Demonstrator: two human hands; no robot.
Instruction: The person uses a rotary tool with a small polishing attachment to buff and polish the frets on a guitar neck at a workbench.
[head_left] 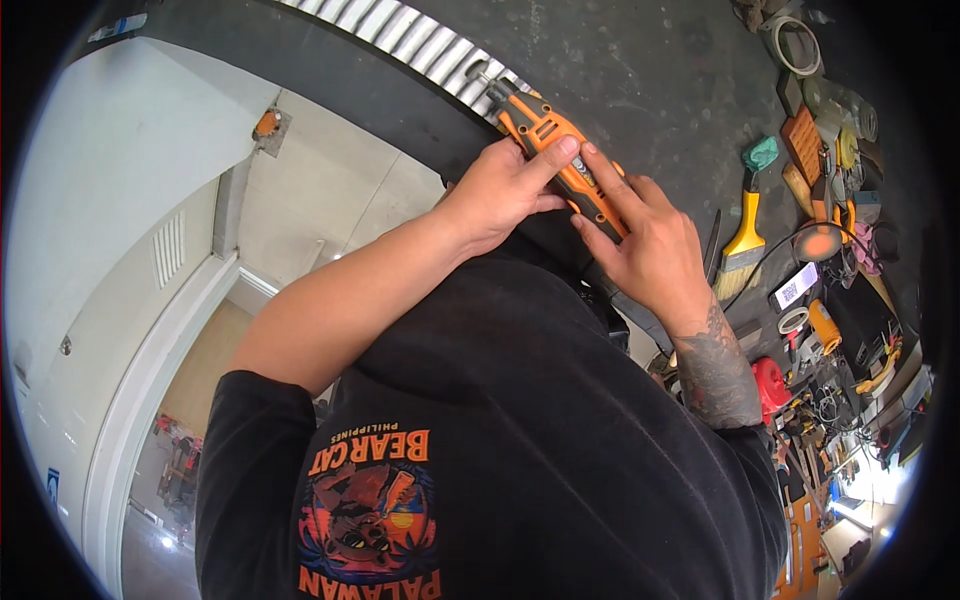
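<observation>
Both hands are wrapped around an orange and black rotary tool [553, 128]. My left hand [505, 190] grips its front half from the near side, thumb lying along the top. My right hand [650, 240] holds the rear end, fingers over the top of the body and thumb beneath. A small disc on a thin shaft sits at the tool's tip, over a ridged silvery metal strip [400, 35] on the dark worktop [610, 60]. Whether the disc touches the strip, or is spinning, I cannot tell.
On the right of the worktop lies a yellow-handled paintbrush [747, 225] beside a green cloth [760, 153]. Past it are a dark cable, a white label [795, 285], a red container [770, 388] and crowded hand tools. A pale cabinet [110, 130] stands left.
</observation>
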